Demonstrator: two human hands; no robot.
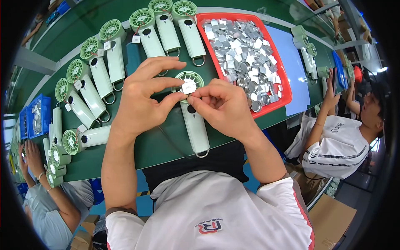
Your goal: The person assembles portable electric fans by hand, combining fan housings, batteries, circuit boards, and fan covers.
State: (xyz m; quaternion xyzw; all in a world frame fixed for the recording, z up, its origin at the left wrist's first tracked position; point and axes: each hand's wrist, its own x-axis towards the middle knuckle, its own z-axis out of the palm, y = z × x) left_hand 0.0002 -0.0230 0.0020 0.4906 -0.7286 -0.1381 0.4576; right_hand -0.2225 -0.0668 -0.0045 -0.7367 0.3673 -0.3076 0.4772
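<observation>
In front of me lies a pale green handheld fan point(194, 129), its round green fan head point(199, 77) away from me and its metal loop toward my body. Over that head is a small white square piece point(188, 87). My left hand point(143, 93) has its thumb and index finger at the left edge of this piece, the other fingers raised. My right hand point(223, 104) is pinched closed at the lower right edge of the same piece, its other fingers curled in; what lies between those fingertips is hidden.
Several similar fans point(112, 60) with white square tags on wires curve around the far and left side. A red tray point(285, 79) of silver and white pieces stands right, beside a light blue sheet point(293, 62). Blue bins point(46, 109) sit far left. Co-workers flank me point(333, 141).
</observation>
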